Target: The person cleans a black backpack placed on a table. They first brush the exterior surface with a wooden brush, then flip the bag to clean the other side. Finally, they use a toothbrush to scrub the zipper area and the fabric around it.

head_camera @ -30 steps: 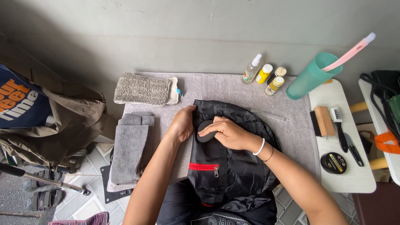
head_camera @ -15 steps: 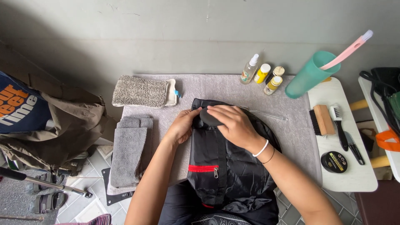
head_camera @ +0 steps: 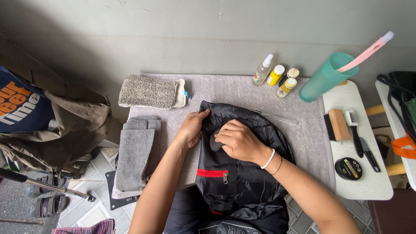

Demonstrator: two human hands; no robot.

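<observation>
A grey mat [head_camera: 242,93] covers the table, and everything here is placed from the black bag [head_camera: 242,173] lying on its middle. The bag's long axis runs from the person toward the wall: its rounded top points at the wall, while its lower end hangs off the mat's near edge into the lap, a red zip [head_camera: 211,173] crossing it partway down. Bare mat lies open beyond the bag's top and to its right — less room on the left. Left of the bag, folded grey towels [head_camera: 135,158] overhang the mat's edge; beyond its top left corner lies a shaggy grey cloth [head_camera: 147,92]. Past its top right stand a teal cup [head_camera: 326,77] and small bottles [head_camera: 277,78]. On a white board [head_camera: 368,182] well right of the bag lie brushes [head_camera: 346,128] and a round tin [head_camera: 349,168]. The left hand [head_camera: 190,130] pinches the bag's top left edge, fingers curled over it. The right hand [head_camera: 238,141] presses a small dark cloth [head_camera: 216,142] onto the bag's upper panel, fingers closed on it.
</observation>
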